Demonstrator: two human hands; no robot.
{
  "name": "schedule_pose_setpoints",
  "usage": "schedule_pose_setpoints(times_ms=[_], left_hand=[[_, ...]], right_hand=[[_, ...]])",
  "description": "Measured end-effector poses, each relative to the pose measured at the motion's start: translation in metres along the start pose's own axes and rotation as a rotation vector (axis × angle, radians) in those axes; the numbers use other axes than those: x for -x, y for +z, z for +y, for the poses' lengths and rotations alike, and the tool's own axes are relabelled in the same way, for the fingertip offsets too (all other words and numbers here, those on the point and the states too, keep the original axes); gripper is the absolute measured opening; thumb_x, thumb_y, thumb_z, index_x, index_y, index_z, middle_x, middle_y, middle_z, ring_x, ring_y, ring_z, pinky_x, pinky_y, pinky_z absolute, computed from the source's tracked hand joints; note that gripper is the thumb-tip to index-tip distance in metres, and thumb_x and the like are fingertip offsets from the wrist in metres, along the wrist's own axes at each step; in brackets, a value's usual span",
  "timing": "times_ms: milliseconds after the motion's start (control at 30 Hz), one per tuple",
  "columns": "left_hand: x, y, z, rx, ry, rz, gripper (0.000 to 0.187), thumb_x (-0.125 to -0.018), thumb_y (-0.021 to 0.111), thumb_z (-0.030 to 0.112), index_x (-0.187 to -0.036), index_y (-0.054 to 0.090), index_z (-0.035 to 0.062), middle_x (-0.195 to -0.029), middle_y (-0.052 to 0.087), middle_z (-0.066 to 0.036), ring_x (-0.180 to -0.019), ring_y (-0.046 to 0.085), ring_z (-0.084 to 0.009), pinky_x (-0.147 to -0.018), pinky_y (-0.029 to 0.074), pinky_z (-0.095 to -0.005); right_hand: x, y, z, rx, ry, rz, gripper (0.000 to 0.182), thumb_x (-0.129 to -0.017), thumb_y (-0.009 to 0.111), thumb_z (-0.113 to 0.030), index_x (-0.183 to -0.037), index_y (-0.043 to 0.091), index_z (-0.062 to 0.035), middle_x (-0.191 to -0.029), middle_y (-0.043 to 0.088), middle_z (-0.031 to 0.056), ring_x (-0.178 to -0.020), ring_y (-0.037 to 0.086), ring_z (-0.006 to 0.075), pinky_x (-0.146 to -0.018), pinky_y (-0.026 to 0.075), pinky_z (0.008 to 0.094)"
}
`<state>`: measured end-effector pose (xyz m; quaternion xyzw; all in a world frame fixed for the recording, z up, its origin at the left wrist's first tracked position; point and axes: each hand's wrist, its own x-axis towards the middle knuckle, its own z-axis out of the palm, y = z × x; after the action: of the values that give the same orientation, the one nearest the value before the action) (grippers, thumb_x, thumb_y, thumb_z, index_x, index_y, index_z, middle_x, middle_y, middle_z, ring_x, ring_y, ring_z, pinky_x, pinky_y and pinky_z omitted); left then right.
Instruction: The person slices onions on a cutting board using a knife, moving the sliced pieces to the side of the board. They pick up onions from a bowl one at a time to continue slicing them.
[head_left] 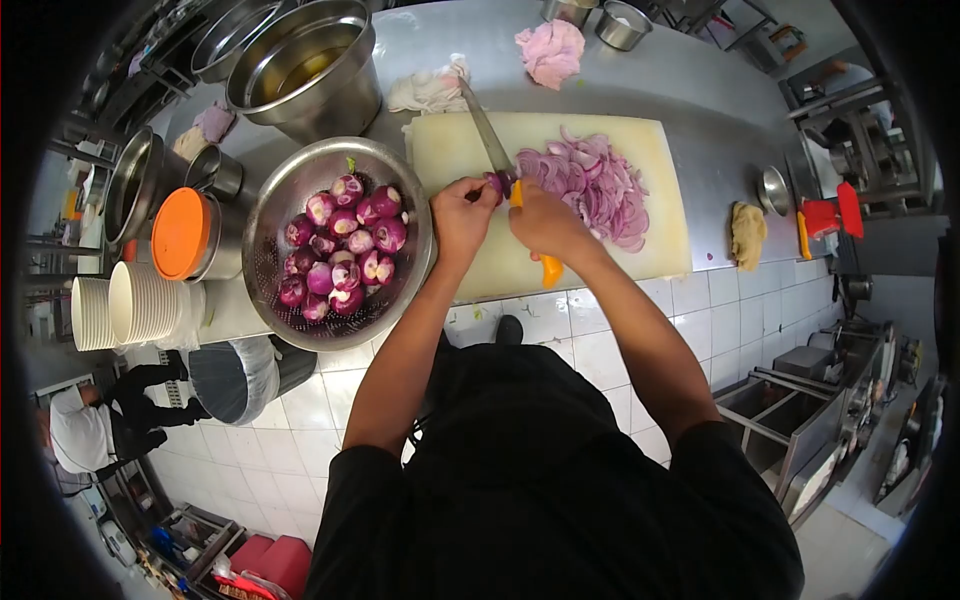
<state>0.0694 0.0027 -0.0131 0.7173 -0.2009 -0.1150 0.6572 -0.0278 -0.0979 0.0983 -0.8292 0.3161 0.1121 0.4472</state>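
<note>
A knife with an orange handle is gripped in my right hand, its blade pointing up and away over the white cutting board. My left hand is closed on a red onion at the blade, with most of the onion hidden by fingers and knife. Right of the blade, a heap of sliced red onion covers part of the board. On the left stands a perforated metal colander holding several peeled whole red onions.
Beyond the colander is a large metal pot with liquid inside. Stacked paper cups and an orange-lidded container stand far left. Cloths, one pink, one tan, lie on the steel table. Another person is at lower left.
</note>
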Motion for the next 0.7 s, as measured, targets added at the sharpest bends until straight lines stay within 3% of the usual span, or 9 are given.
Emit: schedule_pose_setpoints(times_ms=[233,333,433,533,700], left_hand=[[0.001,0.004,-0.011,0.073,-0.026,0.022,0.013,-0.085,0.074,0.007,-0.090,0.076,-0.0038,-0.070,0.072,-0.007,-0.063,0.063,-0.0098,-0.063,0.052,-0.0277],[0.001,0.004,-0.011,0.068,-0.042,0.008,0.012,-0.088,0.073,0.005,-0.092,0.076,-0.0060,-0.075,0.073,-0.005,-0.067,0.065,-0.0096,-0.064,0.053,-0.0264],[0.001,0.001,-0.009,0.017,-0.035,-0.007,0.012,-0.091,0.072,0.004,-0.094,0.076,-0.0072,-0.077,0.074,-0.005,-0.069,0.066,-0.0096,-0.064,0.054,-0.0256],[0.004,-0.002,-0.001,-0.037,0.032,-0.015,0.013,-0.091,0.071,0.005,-0.094,0.076,-0.0076,-0.077,0.073,-0.005,-0.068,0.066,-0.0097,-0.064,0.054,-0.0254],[0.002,0.003,-0.007,0.084,-0.055,0.018,0.015,-0.092,0.070,0.007,-0.094,0.075,-0.0074,-0.075,0.073,-0.006,-0.066,0.064,-0.0094,-0.063,0.053,-0.0263]], right_hand=[[0.060,-0.009,-0.018,0.035,0.122,-0.076,0.036,-0.094,0.050,-0.010,-0.123,0.043,0.0109,-0.091,0.068,0.0316,-0.056,0.070,0.0358,-0.053,0.057,0.0462],[0.015,0.045,0.046,0.259,-0.231,0.238,0.034,-0.094,0.050,-0.010,-0.121,0.043,0.0099,-0.089,0.068,0.0312,-0.056,0.069,0.0373,-0.054,0.058,0.0467],[-0.020,0.057,0.052,0.317,-0.267,0.329,0.032,-0.095,0.049,-0.010,-0.120,0.043,0.0093,-0.086,0.068,0.0314,-0.055,0.068,0.0388,-0.055,0.057,0.0472],[-0.007,0.014,0.008,0.024,-0.021,0.044,0.032,-0.096,0.049,-0.011,-0.120,0.043,0.0095,-0.085,0.068,0.0299,-0.054,0.068,0.0370,-0.054,0.057,0.0467],[0.047,-0.013,-0.016,0.065,0.070,-0.057,0.035,-0.097,0.048,-0.011,-0.124,0.042,0.0100,-0.079,0.067,0.0253,-0.051,0.067,0.0322,-0.050,0.055,0.0443]])
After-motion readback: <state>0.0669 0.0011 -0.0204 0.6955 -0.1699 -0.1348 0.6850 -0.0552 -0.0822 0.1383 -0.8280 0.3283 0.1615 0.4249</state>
